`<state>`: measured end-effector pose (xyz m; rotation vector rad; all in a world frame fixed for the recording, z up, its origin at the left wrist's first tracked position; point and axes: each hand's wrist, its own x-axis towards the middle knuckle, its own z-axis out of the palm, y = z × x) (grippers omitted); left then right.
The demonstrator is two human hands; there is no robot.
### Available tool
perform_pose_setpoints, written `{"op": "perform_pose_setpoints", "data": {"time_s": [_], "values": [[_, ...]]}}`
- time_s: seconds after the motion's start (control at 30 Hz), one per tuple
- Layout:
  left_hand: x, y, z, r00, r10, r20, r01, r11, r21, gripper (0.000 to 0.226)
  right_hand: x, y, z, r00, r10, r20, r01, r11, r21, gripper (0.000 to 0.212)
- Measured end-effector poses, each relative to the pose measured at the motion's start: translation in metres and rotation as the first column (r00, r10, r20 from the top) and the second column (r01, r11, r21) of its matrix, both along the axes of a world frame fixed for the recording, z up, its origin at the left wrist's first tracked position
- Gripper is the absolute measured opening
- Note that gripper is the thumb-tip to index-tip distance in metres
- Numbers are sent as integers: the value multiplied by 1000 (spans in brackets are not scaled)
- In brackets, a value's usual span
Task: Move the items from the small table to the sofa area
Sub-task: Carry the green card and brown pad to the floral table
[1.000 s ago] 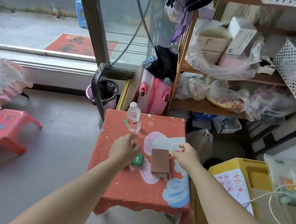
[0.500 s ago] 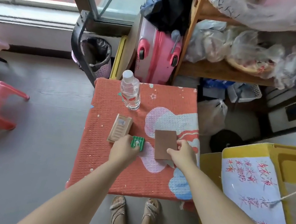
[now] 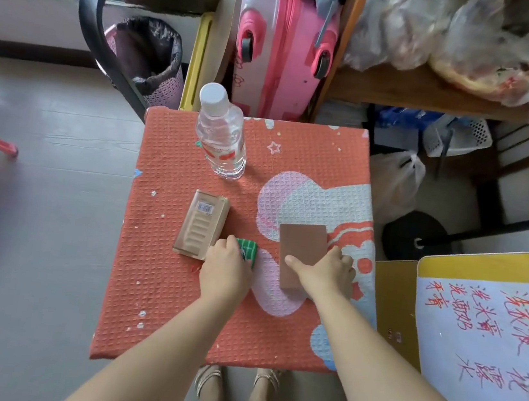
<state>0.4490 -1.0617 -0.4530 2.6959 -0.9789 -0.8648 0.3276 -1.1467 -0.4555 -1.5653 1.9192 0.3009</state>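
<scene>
Standing at the near edge of the counter [image 3: 174, 316], both arms out over it. Curling the left hand [image 3: 225, 267] round the near end of a small green pack [image 3: 249, 250], gripping it. Pinching a brown card [image 3: 301, 245] with the right hand [image 3: 325, 275]: thumb flat on top, fingers hooked over the edge away from the left hand. Not lifting either one off the counter yet.

Right beside the left hand, on its outer side, a tan box [image 3: 201, 225], so close as to touch or nearly touch the knuckles. Farther out, past both hands, a bottle [image 3: 223, 134], standing up with its cap on. No sofa in sight.

Could drop the pack, being small and caught only at one end. Could lose the card too, being thin and flat and hard to get fingers under on the bumpy cloth. Might bump the box with the left knuckles on the way up and shove it toward the counter's side. Might tip the bottle when reaching past for it, being tall and narrow. Best to lift slowly and squeeze tight for the walk.
</scene>
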Motion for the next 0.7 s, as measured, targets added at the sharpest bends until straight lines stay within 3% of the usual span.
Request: {"op": "perform_pose_setpoints", "data": {"time_s": [0.2,0.4,0.63,0.7], "values": [[-3,-2,-12,999,-1,51,1,1000,3,29,-1,6,-11,998,33,-50,-35,999,-39,77],[-2,-9,-11,999,47,18,-48,998,29,30,3,9,-13,1000,1,-17,-3,995,-99,79],[-5,-8,-11,989,124,-81,-129,990,-52,35,7,11,-13,988,-44,145,59,993,-99,79],[-4,-7,-10,970,182,-161,-198,976,-88,39,6,10,-13,975,-54,216,70,995,-66,69]]}}
